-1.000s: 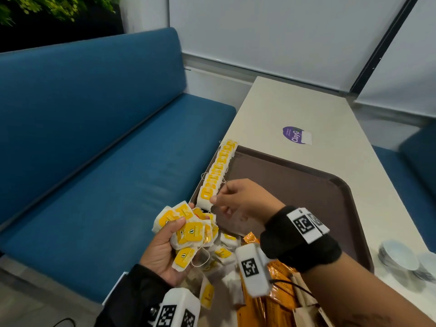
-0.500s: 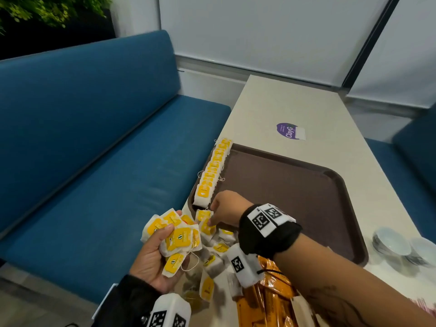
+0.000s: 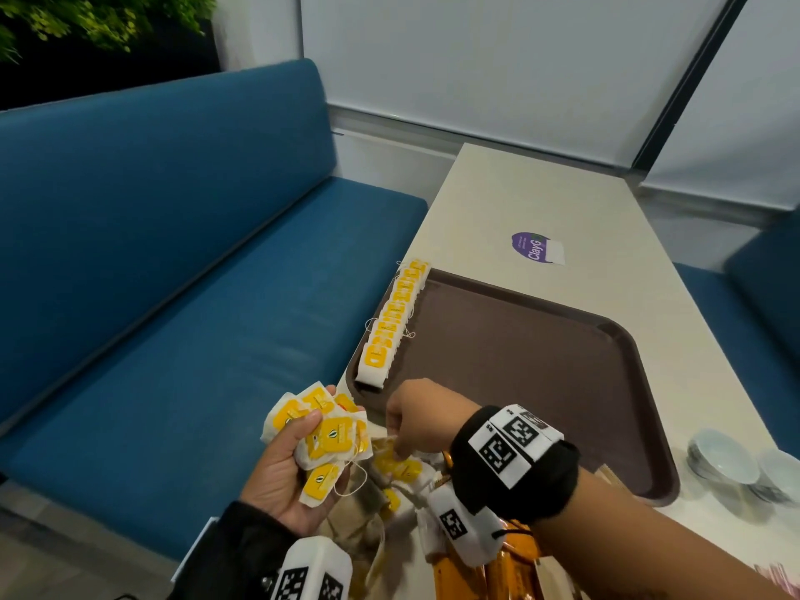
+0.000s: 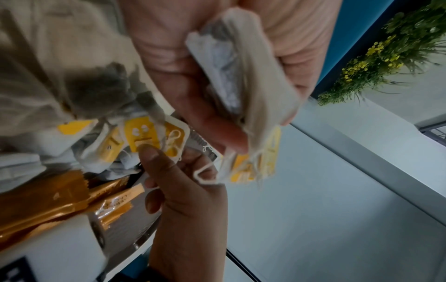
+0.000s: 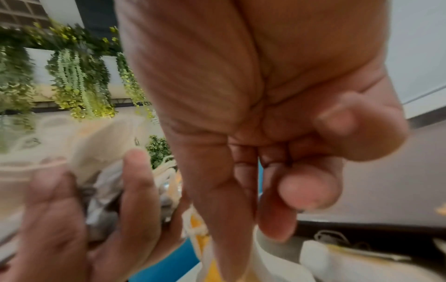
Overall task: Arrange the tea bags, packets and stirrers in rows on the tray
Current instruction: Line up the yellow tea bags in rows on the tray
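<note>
My left hand is palm up off the table's near left corner and grips a bunch of yellow-tagged tea bags; the same bunch of tea bags shows in the left wrist view. My right hand reaches down into a loose pile of tea bags. Its index fingertip touches one yellow tag, and the thumb stands apart from it. A row of tea bags lines the left rim of the brown tray. Orange packets lie at the near edge.
A blue bench runs along the left of the cream table, which carries a purple sticker. Stacked white bowls stand right of the tray. Another blue seat is at far right.
My right hand left the near end of the tea-bag row and dropped back to the loose pile. The left hand kept its bunch and stayed put.
</note>
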`<action>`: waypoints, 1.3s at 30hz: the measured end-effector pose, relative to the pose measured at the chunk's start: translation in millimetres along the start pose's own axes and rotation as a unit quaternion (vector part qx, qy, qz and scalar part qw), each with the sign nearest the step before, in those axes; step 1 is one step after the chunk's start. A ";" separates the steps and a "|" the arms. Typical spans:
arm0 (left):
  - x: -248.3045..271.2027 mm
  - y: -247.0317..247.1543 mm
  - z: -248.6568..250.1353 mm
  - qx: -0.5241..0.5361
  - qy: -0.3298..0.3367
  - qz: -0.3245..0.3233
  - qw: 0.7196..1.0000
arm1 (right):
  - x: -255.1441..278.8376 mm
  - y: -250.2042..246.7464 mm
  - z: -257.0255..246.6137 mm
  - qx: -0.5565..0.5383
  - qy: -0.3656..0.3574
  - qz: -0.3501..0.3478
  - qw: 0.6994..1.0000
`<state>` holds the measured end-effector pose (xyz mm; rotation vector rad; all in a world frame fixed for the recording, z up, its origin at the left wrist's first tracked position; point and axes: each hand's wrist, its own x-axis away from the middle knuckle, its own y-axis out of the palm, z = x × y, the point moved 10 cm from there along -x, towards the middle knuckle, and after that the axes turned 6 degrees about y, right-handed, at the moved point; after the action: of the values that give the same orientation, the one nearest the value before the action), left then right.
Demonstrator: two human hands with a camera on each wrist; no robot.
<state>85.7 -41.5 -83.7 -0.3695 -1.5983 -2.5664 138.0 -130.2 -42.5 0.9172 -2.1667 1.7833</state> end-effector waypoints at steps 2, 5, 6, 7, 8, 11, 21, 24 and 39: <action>-1.6 4.8 -2.0 0.001 0.000 -0.005 1.000 | 5.5 0.7 0.7 0.020 0.001 -0.011 1.000; -2.7 9.9 -6.7 0.011 -0.011 -0.009 1.000 | 11.9 -8.5 5.0 0.039 0.007 0.009 0.999; -3.2 10.2 -7.8 0.013 -0.012 -0.008 1.000 | 13.5 -16.1 5.2 0.028 0.003 0.037 0.999; -3.1 11.2 -8.6 0.013 -0.014 -0.008 1.000 | 15.3 -25.3 4.9 -0.002 -0.002 0.070 0.998; -3.0 12.8 -9.6 0.010 -0.016 -0.010 1.000 | 17.5 -33.7 5.0 -0.049 -0.006 0.097 0.994; -1.8 21.1 -11.7 0.013 -0.029 -0.023 0.999 | 25.2 -40.4 6.9 -0.239 0.001 0.084 0.967; -6.4 13.3 -12.2 0.019 -0.028 -0.010 0.999 | 34.1 -15.4 0.9 -0.376 -0.011 -0.023 0.926; -4.0 14.4 -10.5 0.011 -0.025 -0.006 1.000 | 32.9 -22.9 3.1 -0.422 -0.013 -0.008 0.907; -5.9 1.0 11.7 0.048 -0.016 -0.016 0.999 | -40.5 -64.8 12.9 -0.191 0.034 0.113 0.975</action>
<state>93.4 -31.8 -79.3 -0.3797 -1.7447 -2.5074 209.7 -134.1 -13.3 0.5318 -2.5258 1.3768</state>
